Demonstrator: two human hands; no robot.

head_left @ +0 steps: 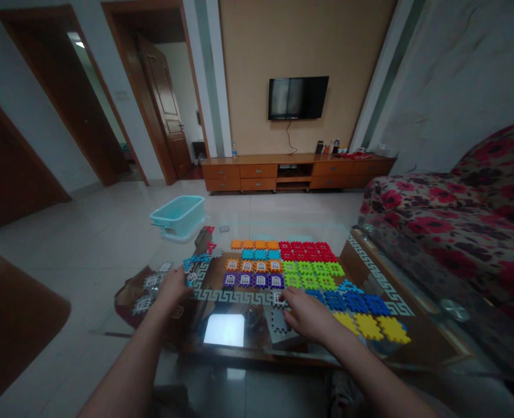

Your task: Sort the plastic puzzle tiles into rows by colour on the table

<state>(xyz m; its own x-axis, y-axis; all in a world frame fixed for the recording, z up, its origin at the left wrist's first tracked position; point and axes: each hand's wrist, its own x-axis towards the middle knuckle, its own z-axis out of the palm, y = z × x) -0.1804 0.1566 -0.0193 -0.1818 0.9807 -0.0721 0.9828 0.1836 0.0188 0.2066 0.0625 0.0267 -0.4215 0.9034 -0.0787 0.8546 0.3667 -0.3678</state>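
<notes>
My right hand [306,312] is at the near middle of the glass table, its fingers closed at the right edge of a grey puzzle tile with a white window [278,297]. Just below that tile lies a plain grey puzzle tile [280,322]. Over the table's left end, my left hand [173,289] is smeared by motion, so its grip does not show. Close to it are a loose window tile [191,277], blue pieces [195,260] and several grey window tiles [143,305]. Purple window tiles [260,280] form a row beyond my right hand.
Rows of orange [254,245], red [306,251], green [311,268], blue [356,301] and yellow tiles [369,327] cover the table's middle and right. A turquoise tub [179,216] stands on the floor beyond the table. A flowered sofa [448,203] borders the right side.
</notes>
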